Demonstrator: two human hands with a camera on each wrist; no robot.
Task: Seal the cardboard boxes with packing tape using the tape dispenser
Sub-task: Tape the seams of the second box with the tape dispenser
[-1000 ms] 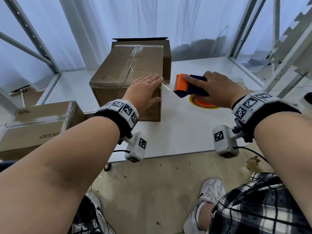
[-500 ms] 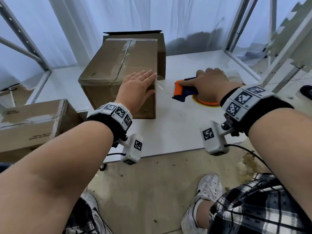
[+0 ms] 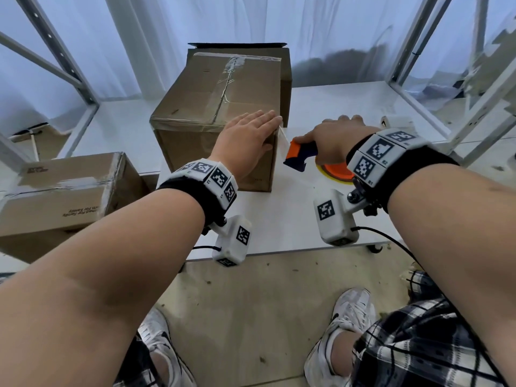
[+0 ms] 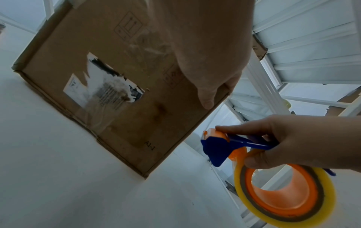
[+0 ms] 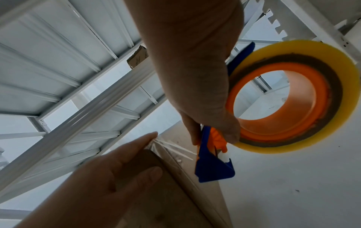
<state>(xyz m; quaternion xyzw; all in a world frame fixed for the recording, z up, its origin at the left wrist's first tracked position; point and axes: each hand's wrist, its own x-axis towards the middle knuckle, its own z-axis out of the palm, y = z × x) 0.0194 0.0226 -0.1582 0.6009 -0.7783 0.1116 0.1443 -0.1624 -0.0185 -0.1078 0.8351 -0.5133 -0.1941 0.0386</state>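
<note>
1. Pressing my left hand [image 3: 245,138] flat on the near right top corner of the cardboard box [image 3: 215,107], I keep the fingers straight and released, with the fingertips [image 3: 272,117] at the box's right edge and the thumb down on its front face.
2. My right hand [image 3: 332,141] is curled round the blue and orange tape dispenser [image 3: 300,156], gripping it just beside the box's right side, above the table [image 3: 279,219].
3. A strip of clear packing tape [image 3: 284,136] runs from the box's top right corner to the dispenser's orange head.
4. The yellow tape roll [image 5: 293,95] sits on the dispenser's orange hub, under my palm.
5. The box stands near the table's front edge, left of its middle, with old tape along its top seam.
6. A second box [image 3: 284,79] stands right behind it, touching, toward the back edge.
7. A third box [image 3: 64,191] lies off the table's left edge, lower down.
</note>
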